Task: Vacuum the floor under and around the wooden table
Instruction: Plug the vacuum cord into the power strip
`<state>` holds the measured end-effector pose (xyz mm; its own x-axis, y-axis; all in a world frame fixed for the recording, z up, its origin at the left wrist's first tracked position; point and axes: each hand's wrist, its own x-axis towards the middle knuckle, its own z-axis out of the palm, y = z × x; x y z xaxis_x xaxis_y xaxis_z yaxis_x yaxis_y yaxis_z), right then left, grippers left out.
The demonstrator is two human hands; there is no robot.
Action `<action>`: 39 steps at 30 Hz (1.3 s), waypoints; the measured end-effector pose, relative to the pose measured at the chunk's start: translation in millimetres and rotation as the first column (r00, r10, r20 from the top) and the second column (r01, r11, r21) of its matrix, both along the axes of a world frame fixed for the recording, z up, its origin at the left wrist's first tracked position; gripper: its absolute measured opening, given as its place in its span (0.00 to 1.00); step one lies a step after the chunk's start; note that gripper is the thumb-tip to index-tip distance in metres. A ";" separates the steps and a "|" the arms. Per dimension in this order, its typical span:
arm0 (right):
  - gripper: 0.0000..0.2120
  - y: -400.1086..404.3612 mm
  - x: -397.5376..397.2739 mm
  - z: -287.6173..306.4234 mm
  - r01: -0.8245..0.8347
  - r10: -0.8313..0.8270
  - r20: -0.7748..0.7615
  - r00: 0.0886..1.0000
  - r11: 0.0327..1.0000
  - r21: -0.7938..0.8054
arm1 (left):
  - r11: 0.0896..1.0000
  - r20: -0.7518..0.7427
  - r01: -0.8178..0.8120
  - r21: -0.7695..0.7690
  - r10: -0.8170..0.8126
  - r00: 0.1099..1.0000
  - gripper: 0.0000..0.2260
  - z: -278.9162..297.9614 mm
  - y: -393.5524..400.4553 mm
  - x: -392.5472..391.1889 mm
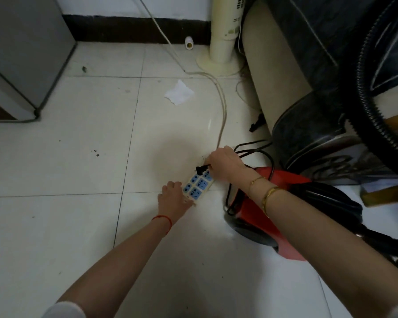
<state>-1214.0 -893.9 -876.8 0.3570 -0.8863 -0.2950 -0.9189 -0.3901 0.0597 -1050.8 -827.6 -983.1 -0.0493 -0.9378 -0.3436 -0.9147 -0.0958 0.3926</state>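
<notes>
Vacuum plug [200,169] in right hand [225,165], at strip [197,187].

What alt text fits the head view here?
Seen from above, a person's right hand holds a black plug at a white power strip on the tiled floor, while the left hand steadies the strip's near end. A red vacuum cleaner sits just right, its black hose looping up; a crumpled tissue lies beyond.
</notes>
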 end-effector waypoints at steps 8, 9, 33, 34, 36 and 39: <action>0.13 -2.0 16.1 -41.7 -0.083 0.084 -0.033 0.996 0.996 0.032 | 0.991 -0.080 -0.106 -0.082 0.099 0.992 0.34 -24.7 2.6 -3.6; 0.13 -1.6 17.9 -44.8 -0.087 0.088 -0.034 0.996 0.996 0.031 | 0.990 -0.085 -0.103 -0.094 0.095 0.992 0.34 -25.9 2.8 -4.8; 0.08 3.5 55.9 -48.9 -0.450 0.487 -0.356 0.797 0.873 0.187 | 0.973 -0.137 -0.114 -0.203 0.087 0.987 0.29 -39.8 4.8 -8.3; 0.08 2.8 56.8 -50.0 -0.450 0.484 -0.346 0.803 0.875 0.181 | 0.972 -0.140 -0.112 -0.208 0.084 0.987 0.29 -40.1 4.7 -8.0; 0.06 3.6 59.3 -51.4 -0.429 0.459 -0.322 0.828 0.888 0.165 | 0.970 -0.148 -0.117 -0.214 0.087 0.985 0.28 -40.3 4.4 -7.4; 0.12 9.9 59.9 -52.6 -0.416 0.437 -0.319 0.841 0.899 0.134 | 0.967 -0.167 -0.118 -0.225 0.081 0.983 0.28 -40.8 4.8 -8.0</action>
<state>-1154.1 -883.9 -929.4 0.5672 -0.6472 -0.5094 -0.5898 -0.7509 0.2973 -1058.8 -822.8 -1023.9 0.0133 -0.9938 -0.1106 -0.8311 -0.0725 0.5514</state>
